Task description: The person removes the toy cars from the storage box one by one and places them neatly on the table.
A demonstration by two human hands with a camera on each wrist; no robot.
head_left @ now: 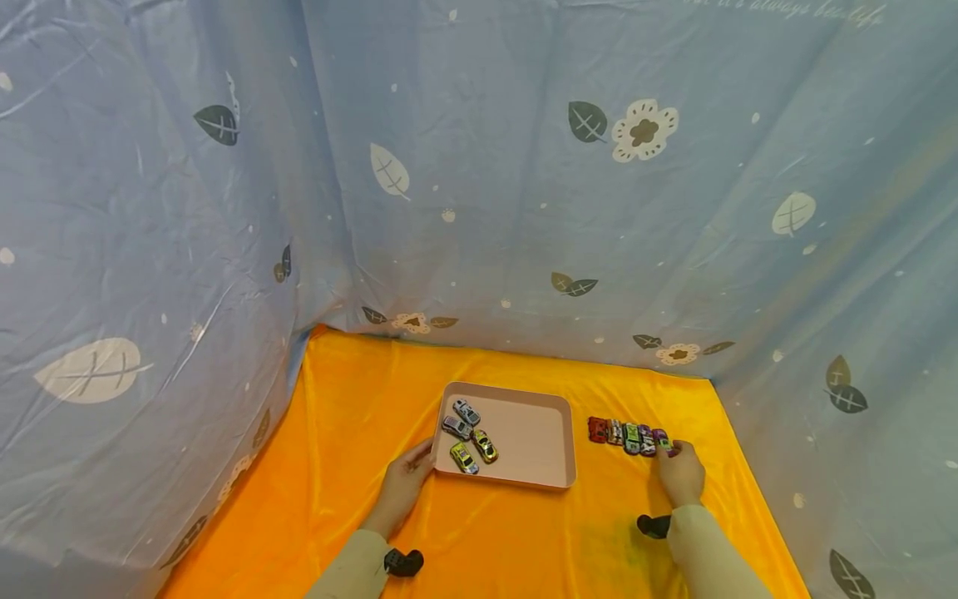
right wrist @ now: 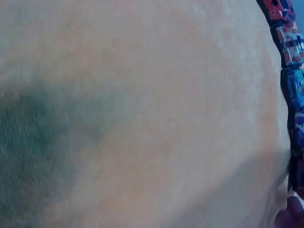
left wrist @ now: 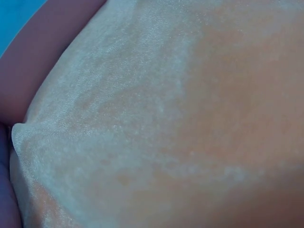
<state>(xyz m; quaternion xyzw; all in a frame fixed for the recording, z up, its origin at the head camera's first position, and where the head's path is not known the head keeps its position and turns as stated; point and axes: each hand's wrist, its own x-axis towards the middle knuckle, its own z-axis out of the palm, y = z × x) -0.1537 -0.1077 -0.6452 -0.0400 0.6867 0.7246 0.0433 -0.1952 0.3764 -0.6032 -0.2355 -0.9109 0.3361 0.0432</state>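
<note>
A shallow pink tray (head_left: 531,441) lies on the orange cloth, with several toy cars grouped in its left half; a yellow toy car (head_left: 485,447) is among them. My left hand (head_left: 404,482) holds the tray's left rim near its front corner. To the right of the tray, several toy cars stand side by side in a row, a red toy car (head_left: 597,429) at the left end. At the right end my right hand (head_left: 683,476) pinches a purple-and-green toy car (head_left: 662,439). In the right wrist view that row runs along the right edge, with fingertips (right wrist: 290,216) below it.
Orange cloth (head_left: 359,399) covers the surface, and a strip of it separates the tray from the row. Blue patterned curtains (head_left: 479,208) rise behind and at both sides. A dark strap piece (head_left: 404,563) sits at the left wrist, another (head_left: 654,526) at the right.
</note>
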